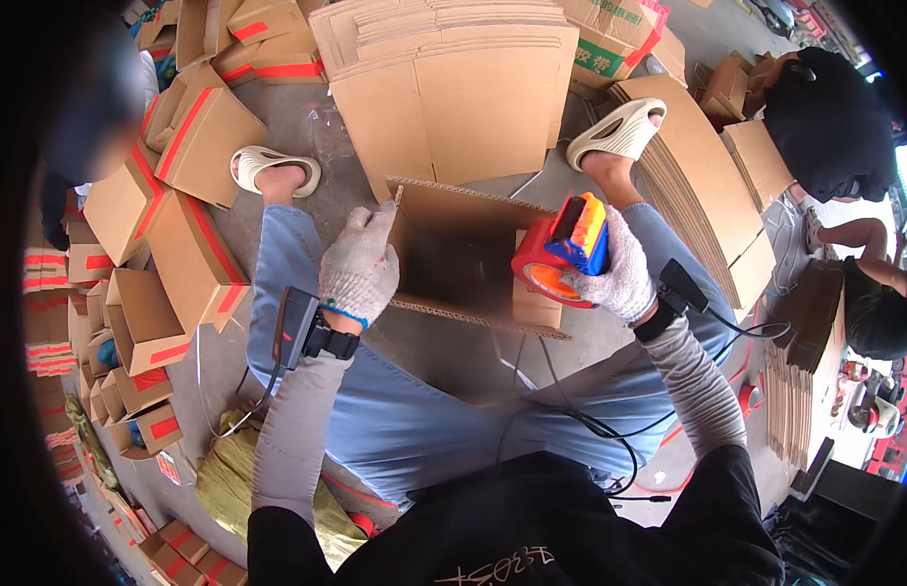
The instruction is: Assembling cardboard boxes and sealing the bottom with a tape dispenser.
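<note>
An open cardboard box (473, 311) stands on the floor between my legs, its dark inside facing up. My left hand (360, 262), in a white knit glove, is closed at the box's left edge, with the fingertips at the upper left corner; the thumb is hidden. My right hand (619, 269), gloved too, grips a tape dispenser (592, 244) with blue and yellow parts and a red tape roll (543, 262) around an orange core. The dispenser is held above the right side of the box.
A stack of flat cardboard (473, 107) stands just beyond the box, another stack (697, 186) to the right. Boxes with red tape (204, 146) crowd the left. Black cables (595, 425) hang across my lap. Other people (829, 122) are at the right and left edges.
</note>
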A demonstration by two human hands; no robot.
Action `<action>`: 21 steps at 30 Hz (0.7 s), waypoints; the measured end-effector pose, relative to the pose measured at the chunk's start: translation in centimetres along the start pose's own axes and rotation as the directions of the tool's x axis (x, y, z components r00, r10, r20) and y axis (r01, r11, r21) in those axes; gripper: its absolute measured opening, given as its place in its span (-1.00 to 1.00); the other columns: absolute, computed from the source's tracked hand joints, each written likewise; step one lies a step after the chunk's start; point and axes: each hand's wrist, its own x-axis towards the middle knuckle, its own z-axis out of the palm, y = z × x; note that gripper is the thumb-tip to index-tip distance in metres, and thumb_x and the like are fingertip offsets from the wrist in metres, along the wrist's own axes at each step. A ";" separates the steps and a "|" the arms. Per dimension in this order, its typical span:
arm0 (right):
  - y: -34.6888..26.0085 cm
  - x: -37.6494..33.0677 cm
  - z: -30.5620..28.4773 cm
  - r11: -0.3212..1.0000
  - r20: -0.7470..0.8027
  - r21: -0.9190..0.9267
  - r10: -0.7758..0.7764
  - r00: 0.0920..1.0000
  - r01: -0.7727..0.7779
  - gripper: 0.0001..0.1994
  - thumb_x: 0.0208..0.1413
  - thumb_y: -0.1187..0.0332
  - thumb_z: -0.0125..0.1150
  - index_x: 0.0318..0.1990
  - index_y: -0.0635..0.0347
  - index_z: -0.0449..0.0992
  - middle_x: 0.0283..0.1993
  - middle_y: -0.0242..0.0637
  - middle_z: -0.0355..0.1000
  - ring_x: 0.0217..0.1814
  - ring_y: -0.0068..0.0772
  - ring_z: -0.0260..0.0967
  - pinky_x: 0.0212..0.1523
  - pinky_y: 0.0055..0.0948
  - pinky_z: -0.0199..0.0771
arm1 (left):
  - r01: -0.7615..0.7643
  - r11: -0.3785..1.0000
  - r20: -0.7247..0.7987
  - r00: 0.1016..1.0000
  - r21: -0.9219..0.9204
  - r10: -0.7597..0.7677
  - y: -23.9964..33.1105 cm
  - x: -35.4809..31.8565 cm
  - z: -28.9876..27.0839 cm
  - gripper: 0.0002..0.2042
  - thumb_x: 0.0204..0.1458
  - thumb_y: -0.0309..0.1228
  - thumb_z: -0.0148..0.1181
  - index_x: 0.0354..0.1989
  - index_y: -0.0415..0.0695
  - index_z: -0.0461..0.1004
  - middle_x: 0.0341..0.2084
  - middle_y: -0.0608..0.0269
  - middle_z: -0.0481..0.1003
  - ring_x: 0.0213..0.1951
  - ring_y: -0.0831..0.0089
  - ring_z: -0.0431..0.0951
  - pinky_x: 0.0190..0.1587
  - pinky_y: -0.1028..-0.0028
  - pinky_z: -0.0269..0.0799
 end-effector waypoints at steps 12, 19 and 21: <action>6.5 -1.7 5.1 0.756 -0.306 0.633 0.048 0.951 0.166 -0.22 -0.10 0.35 0.36 0.34 0.24 0.19 0.18 -0.25 0.35 0.22 -0.31 0.36 0.26 -0.30 0.37 | 0.070 0.984 0.380 0.916 0.163 -0.128 3.0 0.6 -1.6 -0.21 0.04 -0.49 0.08 0.51 -0.12 -0.07 -0.14 -0.21 0.57 -0.18 -0.14 0.62 -0.14 0.00 0.55; 6.9 -0.9 8.0 0.804 -0.280 0.573 0.010 0.960 0.158 -0.16 -0.11 0.34 0.38 0.38 0.24 0.15 0.21 -0.25 0.32 0.22 -0.33 0.31 0.28 -0.29 0.31 | -0.154 0.985 0.564 0.808 -0.073 0.168 4.6 -0.1 5.1 -0.32 0.11 0.11 0.15 0.30 -0.09 0.31 0.02 -0.20 0.49 0.08 -0.09 0.53 0.01 0.01 0.50; 7.1 -1.2 7.2 0.809 -0.308 0.565 0.022 0.951 0.164 -0.16 -0.11 0.33 0.41 0.38 0.24 0.15 0.20 -0.25 0.32 0.22 -0.34 0.32 0.28 -0.30 0.31 | -0.079 0.994 0.531 0.840 -0.080 0.110 6.3 -1.1 2.2 -0.31 0.17 0.28 -0.03 0.24 -0.03 0.40 0.00 -0.10 0.50 0.08 -0.12 0.52 0.06 0.00 0.49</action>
